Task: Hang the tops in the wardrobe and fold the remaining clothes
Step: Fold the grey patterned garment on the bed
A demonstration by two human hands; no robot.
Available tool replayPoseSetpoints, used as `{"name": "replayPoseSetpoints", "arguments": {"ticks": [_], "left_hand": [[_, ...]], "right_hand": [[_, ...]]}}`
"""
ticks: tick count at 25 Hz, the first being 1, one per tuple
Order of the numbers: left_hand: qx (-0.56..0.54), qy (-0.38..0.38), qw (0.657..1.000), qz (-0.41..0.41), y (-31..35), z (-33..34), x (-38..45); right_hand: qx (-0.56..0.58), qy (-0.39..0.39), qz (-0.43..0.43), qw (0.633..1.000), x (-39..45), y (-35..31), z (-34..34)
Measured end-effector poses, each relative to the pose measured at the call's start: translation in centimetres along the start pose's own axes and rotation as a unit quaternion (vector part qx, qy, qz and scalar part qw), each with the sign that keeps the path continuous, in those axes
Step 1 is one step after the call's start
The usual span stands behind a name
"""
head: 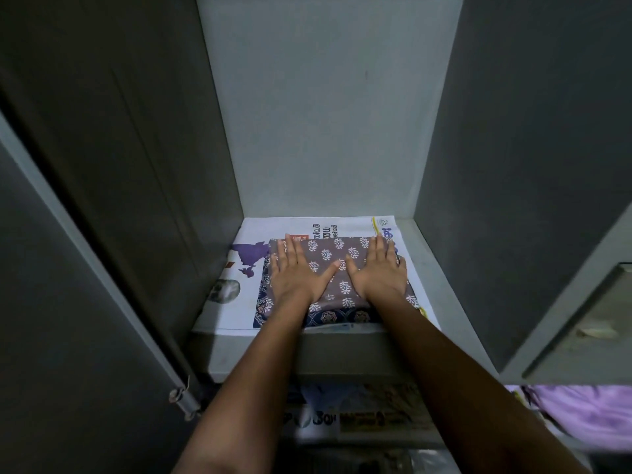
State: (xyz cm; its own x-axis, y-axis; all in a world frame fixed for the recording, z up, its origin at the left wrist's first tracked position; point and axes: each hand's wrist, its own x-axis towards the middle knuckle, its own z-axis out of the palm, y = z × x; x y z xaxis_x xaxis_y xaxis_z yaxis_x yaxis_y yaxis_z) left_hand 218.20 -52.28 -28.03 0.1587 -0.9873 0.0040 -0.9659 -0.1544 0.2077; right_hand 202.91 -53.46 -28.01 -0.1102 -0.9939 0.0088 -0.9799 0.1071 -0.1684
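Both hands lie flat with fingers spread, the left hand (297, 272) and right hand (379, 270) pressing a folded mauve cloth (333, 260) onto a folded navy cloth (338, 317) on the newspaper (290, 227) lining the wardrobe shelf (415, 234). If the hands drag back carelessly, I'd expect the top fold to slide or rumple, and the paper could shift.

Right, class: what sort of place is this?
Probably inside a grey wardrobe: a shelf lined with newspaper, folded printed clothes under both flat hands, left hand and right hand.
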Motion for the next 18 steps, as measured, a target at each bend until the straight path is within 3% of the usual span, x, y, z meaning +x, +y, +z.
{"name": "replayPoseSetpoints", "arguments": {"ticks": [4,7,9,11,14,16,18], "left_hand": [[-0.024,-0.031,0.999,0.005,-0.7,-0.9,-1.0],[-0.025,-0.069,0.997,0.014,-2.6,-2.3,-2.7],[-0.091,-0.044,0.995,-0.001,-3.7,-3.9,-4.4],[-0.184,0.024,0.983,-0.007,-3.6,-5.8,-7.1],[-0.364,0.077,0.928,-0.007,-1.8,-8.4,-13.0],[-0.501,0.070,0.863,0.004,-0.4,-9.2,-17.2],[-0.570,0.057,0.819,0.022,1.3,-9.3,-22.7]], "right_hand": [[0.058,-0.007,0.017,0.998,-1.0,0.9,-0.4],[0.014,-0.062,0.024,0.998,-2.6,2.7,-1.7],[0.056,-0.082,0.040,0.994,-4.2,3.5,-3.6],[0.186,-0.074,0.026,0.979,-5.5,4.1,-5.2],[0.392,-0.072,-0.011,0.917,-10.0,5.2,-8.0],[0.441,-0.056,-0.029,0.895,-14.6,6.5,-9.7],[0.458,-0.041,-0.038,0.887,-19.1,8.5,-10.4]]}}
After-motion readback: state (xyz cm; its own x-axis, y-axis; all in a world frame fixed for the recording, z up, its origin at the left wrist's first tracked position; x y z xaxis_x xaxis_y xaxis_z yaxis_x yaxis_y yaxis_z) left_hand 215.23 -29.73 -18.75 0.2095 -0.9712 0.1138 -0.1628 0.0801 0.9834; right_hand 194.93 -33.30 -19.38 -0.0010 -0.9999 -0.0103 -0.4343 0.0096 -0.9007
